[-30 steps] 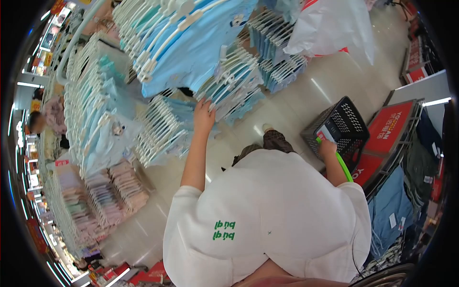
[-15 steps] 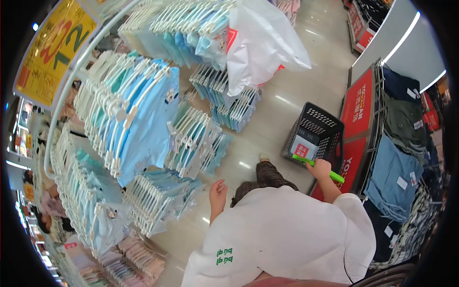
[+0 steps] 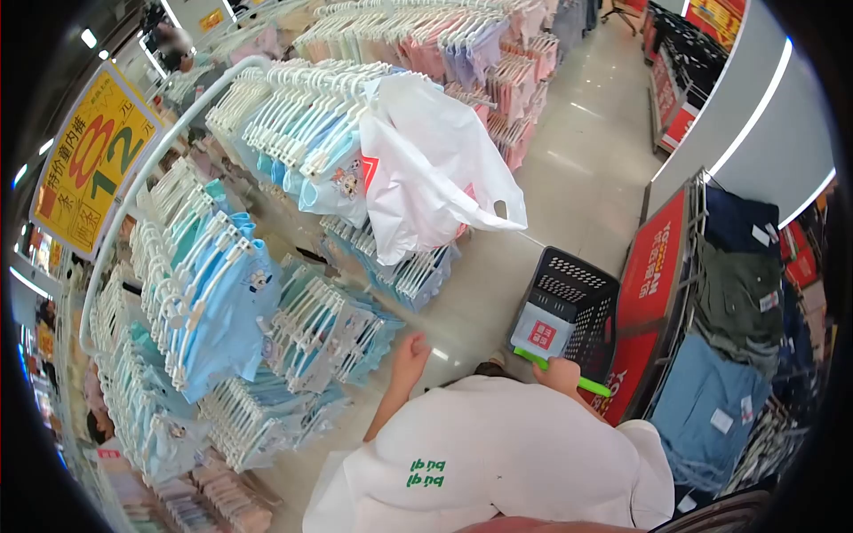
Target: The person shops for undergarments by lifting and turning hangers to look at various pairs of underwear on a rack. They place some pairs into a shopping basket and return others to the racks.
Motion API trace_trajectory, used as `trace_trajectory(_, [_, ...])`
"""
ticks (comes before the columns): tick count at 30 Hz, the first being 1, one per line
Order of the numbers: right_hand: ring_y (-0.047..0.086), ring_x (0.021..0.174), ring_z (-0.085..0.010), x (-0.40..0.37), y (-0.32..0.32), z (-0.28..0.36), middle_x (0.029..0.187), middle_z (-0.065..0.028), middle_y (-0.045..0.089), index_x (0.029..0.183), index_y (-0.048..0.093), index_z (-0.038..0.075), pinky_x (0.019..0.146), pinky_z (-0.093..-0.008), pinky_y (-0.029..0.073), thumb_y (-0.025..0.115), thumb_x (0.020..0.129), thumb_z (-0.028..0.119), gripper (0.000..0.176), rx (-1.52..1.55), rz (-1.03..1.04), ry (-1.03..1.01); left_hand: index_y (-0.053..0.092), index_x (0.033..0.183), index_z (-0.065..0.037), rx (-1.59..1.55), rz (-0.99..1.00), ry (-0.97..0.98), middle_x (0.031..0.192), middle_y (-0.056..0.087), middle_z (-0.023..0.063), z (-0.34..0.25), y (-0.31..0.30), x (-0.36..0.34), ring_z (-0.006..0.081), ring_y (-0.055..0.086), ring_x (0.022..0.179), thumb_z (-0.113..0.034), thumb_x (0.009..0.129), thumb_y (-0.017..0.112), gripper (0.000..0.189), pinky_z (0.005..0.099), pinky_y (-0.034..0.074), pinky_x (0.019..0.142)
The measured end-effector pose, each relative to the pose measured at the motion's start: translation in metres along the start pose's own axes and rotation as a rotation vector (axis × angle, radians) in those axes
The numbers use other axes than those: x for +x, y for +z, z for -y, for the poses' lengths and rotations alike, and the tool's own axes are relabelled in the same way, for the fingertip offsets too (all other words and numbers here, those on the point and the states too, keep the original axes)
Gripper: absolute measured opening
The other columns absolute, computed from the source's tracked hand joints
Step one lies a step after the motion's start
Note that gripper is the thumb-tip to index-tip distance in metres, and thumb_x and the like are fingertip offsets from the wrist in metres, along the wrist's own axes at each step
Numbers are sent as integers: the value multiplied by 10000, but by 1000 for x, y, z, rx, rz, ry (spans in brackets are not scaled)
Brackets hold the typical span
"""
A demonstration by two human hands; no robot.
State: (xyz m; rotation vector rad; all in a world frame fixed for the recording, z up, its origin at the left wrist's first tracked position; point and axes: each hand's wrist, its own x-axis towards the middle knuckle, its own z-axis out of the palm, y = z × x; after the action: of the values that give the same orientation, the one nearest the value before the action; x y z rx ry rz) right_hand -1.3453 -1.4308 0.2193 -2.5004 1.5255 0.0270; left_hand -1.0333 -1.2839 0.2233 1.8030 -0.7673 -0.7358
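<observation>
Right hand (image 3: pixel 558 377): fingers wrapped green handle (image 3: pixel 594 387) of basket (image 3: pixel 582 275); centred grip suited level carrying. Left hand (image 3: pixel 411 354): beside basket, finger spread was unclear.

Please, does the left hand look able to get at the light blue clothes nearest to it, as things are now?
Probably yes. The left hand looks empty, and I see nothing standing between it and those light blue clothes, though the exact distance is hard to judge.
</observation>
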Motion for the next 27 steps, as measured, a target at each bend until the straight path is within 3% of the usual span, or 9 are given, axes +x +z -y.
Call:
trace_trajectory(3, [614, 550, -307, 25, 7, -20, 620, -163, 613, 643, 628, 23, 515, -413, 480, 586, 737, 448, 438, -40, 41, -45, 407, 1278, -26, -61, -17, 86, 1199, 511, 126, -46, 33, 40, 213, 560, 973, -54, 763, 614, 556, 311, 467, 785])
trace_trajectory(7, [614, 560, -299, 62, -1, -39, 613, -138, 611, 632, 634, 41, 519, -417, 473, 581, 728, 475, 448, -33, -29, -30, 338, 1323, -50, 94, -313, 367, 1288, 385, 212, -145, 50, 64, 304, 480, 1084, -33, 763, 602, 619, 383, 423, 881])
trace_trajectory(9, [613, 557, -298, 82, -11, -47, 613, -137, 610, 634, 629, 38, 521, -413, 474, 584, 727, 471, 445, -43, -51, -34, 340, 1324, -61, 609, -576, 641, 1296, 358, 246, -185, 42, 74, 380, 426, 1131, -39, 767, 602, 616, 443, 376, 932])
trace_trajectory(14, [614, 557, -295, 147, -21, -73, 605, -137, 606, 633, 629, 38, 524, -402, 478, 616, 705, 456, 424, -45, -142, -19, 467, 1255, -129, 1003, -711, 909, 1301, 378, 220, -247, 18, 105, 364, 371, 1204, -27, 761, 599, 522, 488, 315, 969])
trace_trajectory(17, [615, 559, -288, 190, -28, -90, 607, -129, 608, 638, 634, 51, 523, -396, 480, 638, 689, 445, 398, -80, -172, -20, 593, 1097, -154, 1267, -653, 880, 1313, 413, 151, -285, 16, 112, 318, 369, 1221, -27, 765, 574, 356, 462, 295, 988])
trace_trajectory(18, [615, 561, -287, 205, -27, -97, 609, -128, 610, 643, 636, 53, 525, -394, 482, 637, 690, 448, 398, -95, -186, -21, 646, 884, -144, 1232, -648, 866, 1273, 486, 84, -292, 16, 117, 274, 412, 1205, -26, 744, 562, 201, 448, 287, 996])
trace_trajectory(21, [618, 572, -289, 254, -35, -118, 610, -127, 610, 652, 637, 54, 533, -393, 484, 628, 695, 464, 412, -112, -201, -12, 644, 844, -119, 1171, -434, 836, 1219, 538, 94, -299, 10, 127, 295, 433, 1201, -1, 626, 579, 257, 480, 235, 1028])
trace_trajectory(22, [618, 580, -294, 269, -39, -124, 611, -129, 610, 655, 637, 52, 538, -396, 484, 622, 697, 471, 421, -100, -178, -4, 588, 730, -81, 1131, -441, 827, 1145, 581, 85, -303, 11, 132, 293, 481, 1154, 18, 594, 557, 172, 488, 259, 1019])
trace_trajectory(27, [624, 625, -305, 337, -59, -151, 638, -138, 616, 670, 638, 48, 567, -406, 489, 607, 699, 493, 447, -83, -135, 42, 493, 661, -47, 1156, -431, 732, 1116, 581, 106, -311, 4, 145, 310, 494, 1130, 47, 579, 521, 127, 509, 324, 981])
